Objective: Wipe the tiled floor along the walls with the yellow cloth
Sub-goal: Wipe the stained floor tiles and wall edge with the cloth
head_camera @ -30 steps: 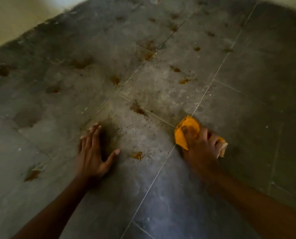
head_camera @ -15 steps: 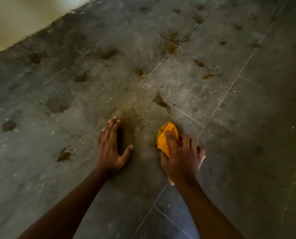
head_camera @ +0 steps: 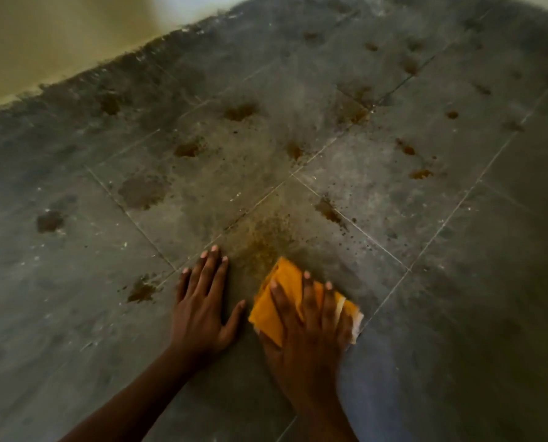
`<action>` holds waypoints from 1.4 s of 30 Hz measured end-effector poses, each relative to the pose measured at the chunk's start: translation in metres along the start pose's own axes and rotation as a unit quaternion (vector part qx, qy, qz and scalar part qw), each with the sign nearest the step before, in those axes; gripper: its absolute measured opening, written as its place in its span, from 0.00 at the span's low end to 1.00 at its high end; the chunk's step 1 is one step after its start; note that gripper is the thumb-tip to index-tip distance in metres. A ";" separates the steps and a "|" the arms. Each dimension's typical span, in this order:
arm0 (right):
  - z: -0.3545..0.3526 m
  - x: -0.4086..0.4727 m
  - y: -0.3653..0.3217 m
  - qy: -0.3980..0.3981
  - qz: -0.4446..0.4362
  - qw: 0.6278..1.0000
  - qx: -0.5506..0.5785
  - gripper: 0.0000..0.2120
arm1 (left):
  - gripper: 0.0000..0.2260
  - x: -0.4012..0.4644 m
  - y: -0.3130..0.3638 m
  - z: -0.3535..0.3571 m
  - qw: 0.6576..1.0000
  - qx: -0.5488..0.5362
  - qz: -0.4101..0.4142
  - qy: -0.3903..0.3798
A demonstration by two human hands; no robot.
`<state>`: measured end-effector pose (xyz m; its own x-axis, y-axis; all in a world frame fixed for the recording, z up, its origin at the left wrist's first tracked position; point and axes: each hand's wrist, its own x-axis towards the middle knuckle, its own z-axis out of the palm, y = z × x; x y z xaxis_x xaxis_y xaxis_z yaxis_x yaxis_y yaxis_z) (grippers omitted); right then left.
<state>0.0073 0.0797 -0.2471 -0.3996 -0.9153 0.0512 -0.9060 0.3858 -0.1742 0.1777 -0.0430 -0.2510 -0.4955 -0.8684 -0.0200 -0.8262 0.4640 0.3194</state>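
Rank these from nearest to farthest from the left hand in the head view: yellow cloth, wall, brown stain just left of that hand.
1. Yellow cloth, right of the left hand, under the right hand.
2. Brown stain, on the tiled floor to its left; almost as close.
3. Wall, far upper left.

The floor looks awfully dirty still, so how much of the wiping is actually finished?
Little looks done: only the patch under the hands seems smeared over. In hand: the right hand presses the yellow cloth flat on the tiled floor, while the left hand rests beside it. Left: brown spots ahead and the grimy strip along the wall.
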 end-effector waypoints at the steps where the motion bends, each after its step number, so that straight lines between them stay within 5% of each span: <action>1: -0.001 -0.012 0.010 -0.004 0.000 1.000 -0.021 0.38 | 0.39 -0.001 0.002 -0.001 1.000 0.006 -0.009 -0.001; 7: 0.023 0.080 -0.011 0.029 0.159 0.987 0.025 0.36 | 0.39 0.001 -0.002 0.008 1.000 0.013 -0.018 0.016; 14: 0.005 0.026 0.015 -0.021 -0.094 0.995 -0.012 0.36 | 0.38 0.000 -0.001 0.001 1.000 0.003 -0.017 -0.002; 20: 0.017 0.106 -0.010 0.000 0.119 0.992 0.030 0.36 | 0.38 0.000 -0.004 0.008 1.000 0.008 -0.005 0.021; 26: 0.013 0.065 -0.036 -0.008 -0.119 0.993 0.015 0.33 | 0.36 -0.004 -0.003 -0.003 0.997 -0.071 0.004 0.028; 30: 0.013 0.048 0.006 -0.006 -0.035 0.999 -0.012 0.35 | 0.40 -0.026 -0.030 -0.023 0.995 -0.063 -0.074 0.038; 33: 0.025 0.085 -0.051 0.004 0.057 0.998 0.030 0.35 | 0.41 -0.045 -0.070 -0.032 0.986 -0.012 -0.155 0.062; 37: 0.036 0.062 -0.142 -0.014 -0.165 0.984 0.067 0.35 | 0.45 -0.061 -0.123 -0.045 0.941 0.005 -0.329 0.085; 42: 0.030 0.042 -0.106 -0.020 -0.118 0.992 0.030 0.36 | 0.43 -0.070 -0.148 -0.052 0.951 0.002 -0.307 0.045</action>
<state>0.0906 -0.0031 -0.2559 -0.1711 -0.9835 0.0587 -0.9631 0.1544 -0.2203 0.3485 -0.0596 -0.2470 0.1057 -0.9871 -0.1203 -0.9532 -0.1351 0.2705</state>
